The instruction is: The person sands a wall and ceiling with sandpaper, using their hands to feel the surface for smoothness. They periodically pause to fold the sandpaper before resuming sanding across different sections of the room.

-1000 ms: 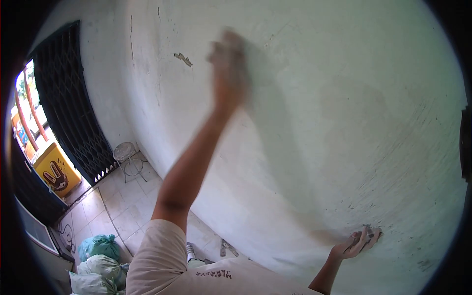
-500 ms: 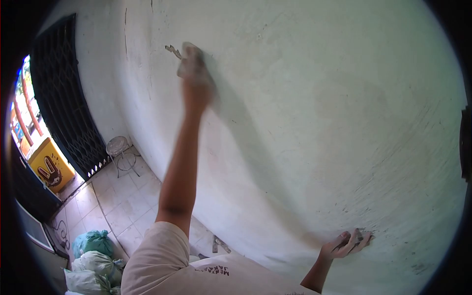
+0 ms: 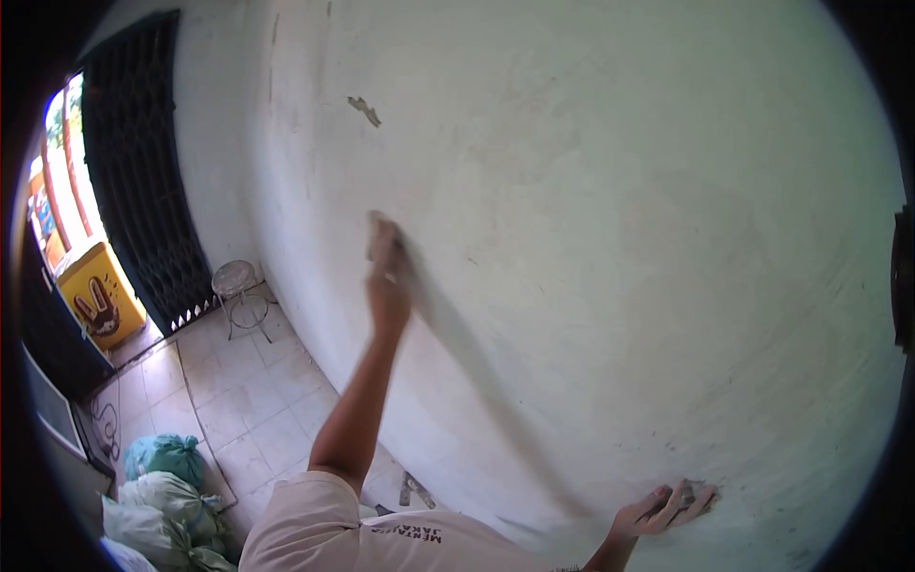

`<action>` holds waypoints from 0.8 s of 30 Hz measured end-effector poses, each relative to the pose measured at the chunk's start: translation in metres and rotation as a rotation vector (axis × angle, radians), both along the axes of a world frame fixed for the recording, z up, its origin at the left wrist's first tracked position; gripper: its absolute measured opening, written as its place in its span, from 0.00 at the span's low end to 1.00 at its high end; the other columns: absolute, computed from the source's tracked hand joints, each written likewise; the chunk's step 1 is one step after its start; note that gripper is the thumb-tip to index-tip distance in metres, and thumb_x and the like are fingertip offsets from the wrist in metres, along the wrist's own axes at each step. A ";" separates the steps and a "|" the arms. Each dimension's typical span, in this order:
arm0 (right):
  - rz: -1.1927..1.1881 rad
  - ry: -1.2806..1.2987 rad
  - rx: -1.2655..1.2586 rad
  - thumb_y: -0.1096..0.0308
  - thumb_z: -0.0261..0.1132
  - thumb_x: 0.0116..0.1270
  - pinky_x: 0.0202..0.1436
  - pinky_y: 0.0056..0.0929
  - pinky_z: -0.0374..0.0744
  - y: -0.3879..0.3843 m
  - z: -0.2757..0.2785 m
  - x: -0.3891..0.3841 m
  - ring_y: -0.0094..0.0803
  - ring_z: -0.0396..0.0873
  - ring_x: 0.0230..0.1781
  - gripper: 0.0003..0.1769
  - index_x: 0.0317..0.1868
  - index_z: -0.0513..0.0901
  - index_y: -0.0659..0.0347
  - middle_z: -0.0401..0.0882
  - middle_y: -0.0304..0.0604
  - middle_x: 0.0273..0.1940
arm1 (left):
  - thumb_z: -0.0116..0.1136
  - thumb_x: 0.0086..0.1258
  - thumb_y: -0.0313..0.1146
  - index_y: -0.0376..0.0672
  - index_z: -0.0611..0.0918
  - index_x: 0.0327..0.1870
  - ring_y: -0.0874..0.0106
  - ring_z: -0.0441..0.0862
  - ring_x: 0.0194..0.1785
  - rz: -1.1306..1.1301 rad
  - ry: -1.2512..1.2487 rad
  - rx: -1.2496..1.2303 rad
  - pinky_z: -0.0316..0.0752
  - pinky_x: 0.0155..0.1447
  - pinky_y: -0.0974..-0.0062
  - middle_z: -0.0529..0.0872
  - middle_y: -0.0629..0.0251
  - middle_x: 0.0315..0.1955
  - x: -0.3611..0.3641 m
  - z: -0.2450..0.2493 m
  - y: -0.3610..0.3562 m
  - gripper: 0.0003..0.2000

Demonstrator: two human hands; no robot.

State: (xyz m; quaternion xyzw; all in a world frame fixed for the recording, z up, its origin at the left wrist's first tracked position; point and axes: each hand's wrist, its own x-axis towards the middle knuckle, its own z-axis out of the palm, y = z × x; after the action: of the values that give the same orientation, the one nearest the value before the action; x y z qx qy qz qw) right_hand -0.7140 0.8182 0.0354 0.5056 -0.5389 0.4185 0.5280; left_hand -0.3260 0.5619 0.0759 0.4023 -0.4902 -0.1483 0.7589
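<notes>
My left hand (image 3: 386, 255) is at the pale, plastered wall (image 3: 553, 257), arm stretched out. Its fingers are blurred and look closed over a thin, pale, flat piece whose edge shows past the fingertips; its kind I cannot make out. Above that hand, a ragged chipped patch (image 3: 364, 112) marks the wall. Low on the right, my right hand (image 3: 662, 510) rests its spread, bent fingertips against the wall, beside a rough grey spot. Dust greys its fingers.
A round metal stool (image 3: 234, 278) stands in the corner near a black folding gate (image 3: 138, 172). Beyond is a yellow box (image 3: 103, 294). Tied sacks (image 3: 167, 505) are piled on the tiled floor (image 3: 253, 419) at lower left. Small strip-like pieces (image 3: 416, 491) lie by the wall's foot.
My left hand has slid down the wall from beside the chipped patch, uncovering it fully. My right hand stays against the wall, lower in view as the camera has shifted slightly.
</notes>
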 end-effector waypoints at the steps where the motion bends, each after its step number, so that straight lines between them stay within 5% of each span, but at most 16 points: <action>1: -0.021 0.015 0.000 0.67 0.50 0.77 0.76 0.58 0.45 -0.002 0.002 0.001 0.61 0.51 0.76 0.18 0.58 0.77 0.71 0.56 0.66 0.72 | 0.46 0.70 0.20 0.35 0.70 0.68 0.55 0.57 0.77 0.116 -0.246 -0.099 0.53 0.78 0.62 0.64 0.51 0.72 -0.030 -0.016 0.010 0.24; 2: -0.028 0.004 -0.009 0.66 0.50 0.77 0.76 0.58 0.45 -0.004 0.002 0.002 0.61 0.51 0.75 0.18 0.58 0.77 0.71 0.56 0.66 0.72 | 0.49 0.69 0.22 0.37 0.71 0.68 0.49 0.57 0.76 0.256 -0.465 -0.217 0.53 0.78 0.57 0.66 0.50 0.71 -0.059 -0.031 0.019 0.24; 4: -0.059 -0.019 -0.013 0.66 0.50 0.77 0.76 0.58 0.45 -0.003 0.000 0.003 0.62 0.52 0.75 0.18 0.58 0.77 0.70 0.56 0.66 0.72 | 0.51 0.69 0.27 0.44 0.75 0.65 0.51 0.60 0.75 0.051 -0.791 -0.465 0.51 0.78 0.51 0.66 0.52 0.71 -0.121 -0.075 0.068 0.22; 6: -0.047 0.001 -0.002 0.66 0.50 0.77 0.76 0.58 0.45 -0.001 0.002 0.005 0.63 0.51 0.75 0.18 0.58 0.76 0.70 0.56 0.66 0.72 | 0.51 0.69 0.29 0.48 0.76 0.64 0.54 0.60 0.75 -0.496 -1.163 -0.560 0.48 0.78 0.46 0.65 0.56 0.72 -0.120 -0.073 0.106 0.21; 7: -0.044 0.013 0.001 0.66 0.50 0.77 0.76 0.59 0.46 -0.001 0.003 0.006 0.63 0.51 0.75 0.18 0.58 0.76 0.69 0.56 0.66 0.72 | 0.50 0.69 0.30 0.49 0.76 0.64 0.55 0.60 0.75 -0.288 -1.289 -0.416 0.48 0.78 0.45 0.66 0.56 0.71 -0.110 -0.098 0.078 0.21; 9: -0.045 0.013 0.000 0.67 0.50 0.77 0.76 0.59 0.46 -0.002 0.006 0.004 0.64 0.50 0.75 0.18 0.58 0.75 0.69 0.55 0.65 0.72 | 0.50 0.69 0.28 0.45 0.77 0.61 0.54 0.62 0.74 0.083 -0.948 -0.474 0.48 0.78 0.45 0.69 0.49 0.68 -0.075 -0.127 0.006 0.19; 11: -0.035 -0.020 0.001 0.67 0.50 0.77 0.76 0.60 0.47 -0.003 0.002 0.005 0.64 0.50 0.75 0.17 0.58 0.75 0.68 0.54 0.65 0.73 | 0.47 0.69 0.20 0.31 0.74 0.62 0.50 0.57 0.76 0.426 -0.508 -0.355 0.48 0.78 0.49 0.69 0.44 0.68 -0.022 -0.080 -0.035 0.19; 12: -0.028 -0.031 -0.007 0.67 0.50 0.77 0.75 0.60 0.48 -0.001 0.000 0.004 0.64 0.50 0.75 0.17 0.58 0.75 0.68 0.54 0.65 0.73 | 0.42 0.72 0.18 0.29 0.69 0.67 0.51 0.54 0.77 0.289 -0.163 -0.043 0.49 0.79 0.59 0.65 0.46 0.71 -0.004 -0.042 -0.021 0.21; 13: -0.014 -0.045 -0.015 0.67 0.50 0.77 0.75 0.60 0.49 -0.002 -0.002 0.002 0.64 0.50 0.75 0.17 0.58 0.75 0.68 0.54 0.65 0.73 | 0.40 0.75 0.20 0.31 0.66 0.70 0.52 0.53 0.78 0.215 -0.031 -0.046 0.51 0.78 0.67 0.63 0.48 0.72 0.009 -0.044 -0.040 0.22; 14: 0.006 -0.059 -0.031 0.67 0.50 0.77 0.75 0.60 0.50 -0.006 -0.004 0.001 0.64 0.49 0.76 0.17 0.58 0.75 0.68 0.53 0.65 0.73 | 0.41 0.74 0.19 0.32 0.65 0.71 0.52 0.53 0.78 0.208 0.009 -0.057 0.49 0.79 0.64 0.62 0.49 0.73 0.000 -0.042 -0.044 0.23; 18: -0.044 -0.071 0.010 0.67 0.50 0.78 0.71 0.59 0.60 -0.006 0.002 0.012 0.62 0.48 0.76 0.17 0.61 0.71 0.66 0.53 0.64 0.72 | 0.51 0.68 0.26 0.31 0.69 0.65 0.47 0.56 0.76 0.270 -0.711 -0.258 0.49 0.74 0.37 0.61 0.44 0.72 -0.102 -0.053 0.041 0.23; 19: 0.009 -0.079 -0.027 0.68 0.50 0.78 0.71 0.58 0.61 -0.011 -0.001 0.010 0.63 0.48 0.75 0.17 0.61 0.70 0.66 0.54 0.64 0.72 | 0.52 0.69 0.31 0.40 0.69 0.68 0.50 0.60 0.74 -0.027 -1.390 0.136 0.51 0.73 0.36 0.61 0.51 0.72 -0.112 -0.039 0.084 0.25; 20: 0.007 -0.054 -0.022 0.68 0.50 0.78 0.71 0.58 0.60 -0.012 -0.001 0.011 0.63 0.48 0.76 0.17 0.61 0.70 0.66 0.53 0.64 0.72 | 0.50 0.69 0.32 0.52 0.71 0.68 0.55 0.61 0.73 -0.301 -1.043 -0.558 0.52 0.75 0.41 0.63 0.59 0.72 -0.102 -0.071 0.089 0.24; 22: -0.015 -0.002 -0.031 0.68 0.50 0.78 0.71 0.58 0.60 -0.014 0.002 0.011 0.62 0.48 0.76 0.17 0.61 0.69 0.66 0.53 0.64 0.72 | 0.51 0.69 0.35 0.61 0.71 0.67 0.58 0.63 0.72 -0.183 -1.136 -0.595 0.51 0.76 0.44 0.66 0.66 0.71 -0.091 -0.120 0.056 0.23; 23: -0.008 0.008 -0.042 0.67 0.50 0.78 0.71 0.58 0.60 -0.016 0.002 0.009 0.62 0.48 0.76 0.17 0.61 0.69 0.66 0.52 0.64 0.72 | 0.54 0.68 0.35 0.57 0.73 0.66 0.60 0.63 0.73 -0.210 -0.981 -0.467 0.48 0.78 0.47 0.68 0.64 0.69 -0.066 -0.119 0.027 0.23; 24: -0.003 0.016 -0.047 0.67 0.50 0.78 0.71 0.58 0.60 -0.016 0.001 0.007 0.62 0.48 0.76 0.17 0.61 0.69 0.66 0.52 0.64 0.72 | 0.55 0.67 0.34 0.51 0.75 0.63 0.58 0.62 0.73 0.023 -0.919 -0.403 0.46 0.78 0.47 0.71 0.59 0.66 -0.043 -0.138 -0.012 0.22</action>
State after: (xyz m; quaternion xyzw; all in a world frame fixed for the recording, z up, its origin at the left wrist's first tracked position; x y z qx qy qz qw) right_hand -0.7069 0.8018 0.0363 0.4958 -0.5253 0.4261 0.5446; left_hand -0.3689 0.5499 -0.0623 0.2767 -0.7882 0.1503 0.5287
